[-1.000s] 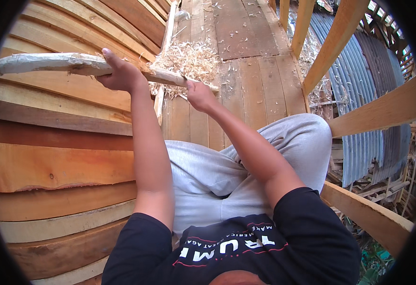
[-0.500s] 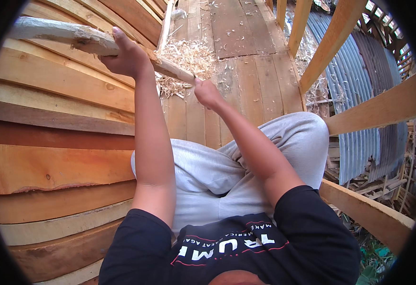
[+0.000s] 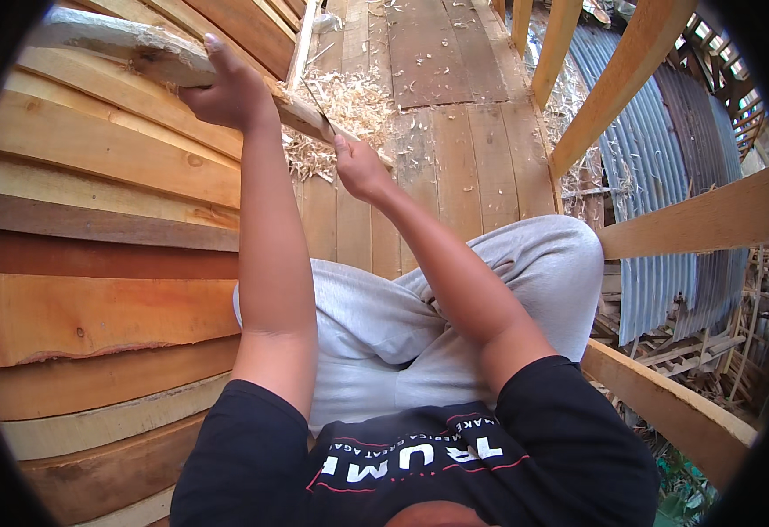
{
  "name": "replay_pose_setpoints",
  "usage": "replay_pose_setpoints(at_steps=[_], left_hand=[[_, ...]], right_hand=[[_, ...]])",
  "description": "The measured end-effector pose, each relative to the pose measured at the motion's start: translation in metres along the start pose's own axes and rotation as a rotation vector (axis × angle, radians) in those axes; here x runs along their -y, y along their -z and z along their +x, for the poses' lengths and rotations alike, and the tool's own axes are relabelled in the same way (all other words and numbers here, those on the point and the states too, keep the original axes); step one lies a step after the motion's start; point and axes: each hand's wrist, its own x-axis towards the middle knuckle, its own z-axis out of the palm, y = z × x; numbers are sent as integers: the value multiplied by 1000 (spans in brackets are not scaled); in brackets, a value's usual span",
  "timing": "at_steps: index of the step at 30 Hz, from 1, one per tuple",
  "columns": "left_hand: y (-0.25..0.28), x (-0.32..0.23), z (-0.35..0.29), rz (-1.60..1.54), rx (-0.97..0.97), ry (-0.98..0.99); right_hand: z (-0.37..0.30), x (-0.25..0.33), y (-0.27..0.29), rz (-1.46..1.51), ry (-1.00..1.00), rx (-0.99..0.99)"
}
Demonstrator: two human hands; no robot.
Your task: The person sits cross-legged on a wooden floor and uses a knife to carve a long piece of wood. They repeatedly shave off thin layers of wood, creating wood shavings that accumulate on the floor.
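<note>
A long, pale wooden pole point(image 3: 160, 57) slants from the upper left down to the middle, rough and bark-patched at its thick part and pale and shaved at its thinner end. My left hand point(image 3: 233, 95) is wrapped around it, thumb along the top. Closed on a knife, my right hand point(image 3: 362, 167) is beside the thinner end. The thin dark blade point(image 3: 321, 112) of the knife reaches up and left across the wood; its handle is hidden in my fist. Beneath this end lies a heap of curled wood shavings point(image 3: 349, 101).
I sit with crossed legs in grey trousers point(image 3: 534, 263) on a plank floor point(image 3: 446, 167) with scattered shavings. A wall of overlapping boards point(image 3: 103, 307) stands close on my left. Wooden railing posts point(image 3: 608, 88) rise on the right, with corrugated metal sheets point(image 3: 643, 184) beyond and below.
My right hand has moved left and slightly up along the pole, and the knife blade now shows. The pole's thinner end now sticks out past my right hand. My left hand keeps its grip.
</note>
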Motion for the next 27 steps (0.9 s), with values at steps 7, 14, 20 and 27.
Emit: replay_pose_setpoints(at_steps=[7, 14, 20, 27], left_hand=[[8, 5, 7, 95, -48, 19], [8, -14, -18, 60, -16, -99], [11, -13, -16, 78, -3, -104], [16, -12, -20, 78, 6, -98]], right_hand=[[-12, 9, -4, -121, -50, -51], [-9, 44, 20, 3, -103, 68], [-4, 14, 13, -89, -124, 36], [-16, -24, 24, -117, -282, 65]])
